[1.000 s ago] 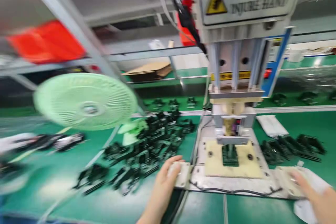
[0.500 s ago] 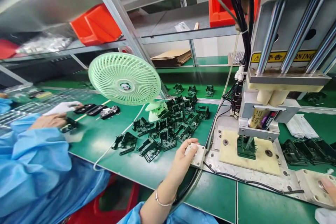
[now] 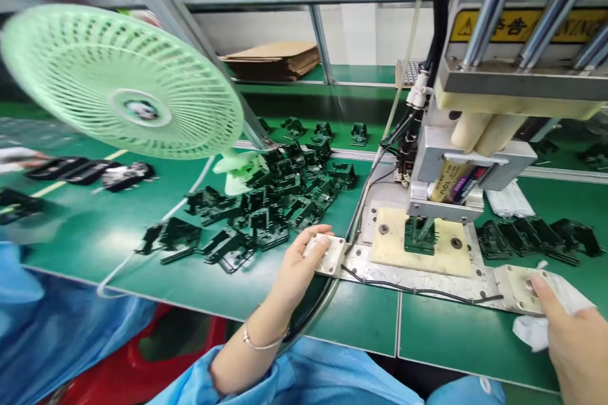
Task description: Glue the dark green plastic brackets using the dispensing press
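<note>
Two hands are safest clear of the dark part on the pale plate, the left hand pinching a switch block, the right hand thumbing a button, its finger closure unclear.

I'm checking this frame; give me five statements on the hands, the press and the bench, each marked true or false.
1. The left hand rests on the left button block. True.
2. The right hand is clear of the right button block. False: it touches that block's metal button.
3. One dark plastic part sits on the cream plate under the press. True.
4. The fan is orange. False: it is pale green.
5. A stack of flat cardboard lies beyond the pile of loose dark parts. True.
</note>
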Available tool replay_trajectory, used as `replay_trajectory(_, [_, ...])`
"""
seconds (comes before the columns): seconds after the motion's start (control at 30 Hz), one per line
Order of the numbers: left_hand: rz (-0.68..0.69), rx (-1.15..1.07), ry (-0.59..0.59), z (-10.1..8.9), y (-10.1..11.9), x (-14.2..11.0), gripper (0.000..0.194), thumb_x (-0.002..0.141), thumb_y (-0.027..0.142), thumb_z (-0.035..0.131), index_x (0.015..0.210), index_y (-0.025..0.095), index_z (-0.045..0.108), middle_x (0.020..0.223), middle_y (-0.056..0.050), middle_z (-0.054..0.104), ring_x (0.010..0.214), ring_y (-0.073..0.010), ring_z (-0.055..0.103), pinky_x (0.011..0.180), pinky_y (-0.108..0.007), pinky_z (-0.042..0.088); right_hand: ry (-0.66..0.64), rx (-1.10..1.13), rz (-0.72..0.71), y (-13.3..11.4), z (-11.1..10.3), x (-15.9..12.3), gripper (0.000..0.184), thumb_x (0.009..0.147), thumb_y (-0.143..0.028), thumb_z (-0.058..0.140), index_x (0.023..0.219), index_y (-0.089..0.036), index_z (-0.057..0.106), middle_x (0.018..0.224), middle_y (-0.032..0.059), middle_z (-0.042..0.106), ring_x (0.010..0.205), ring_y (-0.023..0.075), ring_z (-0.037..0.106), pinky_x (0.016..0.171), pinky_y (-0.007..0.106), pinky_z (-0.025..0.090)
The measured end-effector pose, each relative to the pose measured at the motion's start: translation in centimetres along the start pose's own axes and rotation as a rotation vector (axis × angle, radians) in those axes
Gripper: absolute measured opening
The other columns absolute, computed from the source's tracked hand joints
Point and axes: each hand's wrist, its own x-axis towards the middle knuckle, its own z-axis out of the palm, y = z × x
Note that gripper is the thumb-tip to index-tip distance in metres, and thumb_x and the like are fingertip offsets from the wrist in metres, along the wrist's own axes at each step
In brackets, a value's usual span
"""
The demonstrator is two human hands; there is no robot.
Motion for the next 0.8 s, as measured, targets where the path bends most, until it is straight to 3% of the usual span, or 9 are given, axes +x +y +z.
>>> replay_trajectory(0.1, [-0.018, 0.007, 0.001, -0.3, -0.1, 0.3, 0.071, 0.064, 0.067, 0.086, 0.111, 0.016, 0.068, 0.102, -0.008, 0.073, 0.080, -0.0174, 0.064, 0.069, -0.023, 0.050, -0.046, 0.052, 0.015, -2.5, -0.4, -1.5, 0.057, 0.046, -0.074, 0.081, 0.044, -0.031, 0.045, 0.051, 0.0078, 0.055, 0.051, 0.0256, 0.055, 0.047, 0.040, 0.040])
replay_trajectory(0.23, [-0.035, 0.041, 0.014, -0.8, -0.5, 0.6, 0.071, 0.064, 0.067, 0.086, 0.114, 0.019, 0.069, 0.102, -0.006, 0.074, 0.082, -0.0172, 0.064, 0.068, -0.020, 0.051, -0.070, 0.193, -0.049, -2.8, 0.0, -1.8, 0.055, 0.048, -0.072, 0.079, 0.062, -0.021, 0.063, 0.066, 0.0109, 0.068, 0.070, 0.0321, 0.067, 0.055, 0.037, 0.050])
replay_trajectory(0.43, [-0.033, 0.060, 0.008, -1.1, -1.0, 0.9, 0.066, 0.068, 0.066, 0.084, 0.115, 0.022, 0.069, 0.107, -0.005, 0.075, 0.082, -0.0170, 0.066, 0.068, -0.020, 0.053, -0.105, 0.208, -0.032, -1.7, 0.4, -1.3, 0.063, 0.046, -0.074, 0.080, 0.070, -0.016, 0.069, 0.072, 0.0129, 0.073, 0.073, 0.0325, 0.069, 0.056, 0.036, 0.051])
replay_trajectory(0.8, [-0.018, 0.076, 0.024, -1.1, -0.7, 0.8, 0.064, 0.069, 0.065, 0.084, 0.113, 0.020, 0.070, 0.108, -0.006, 0.076, 0.085, -0.0197, 0.069, 0.070, -0.021, 0.055, -0.138, 0.298, -0.004, -1.8, 0.5, -1.8, 0.068, 0.049, -0.069, 0.083, 0.089, -0.014, 0.077, 0.087, 0.0110, 0.077, 0.089, 0.0347, 0.071, 0.068, 0.036, 0.051])
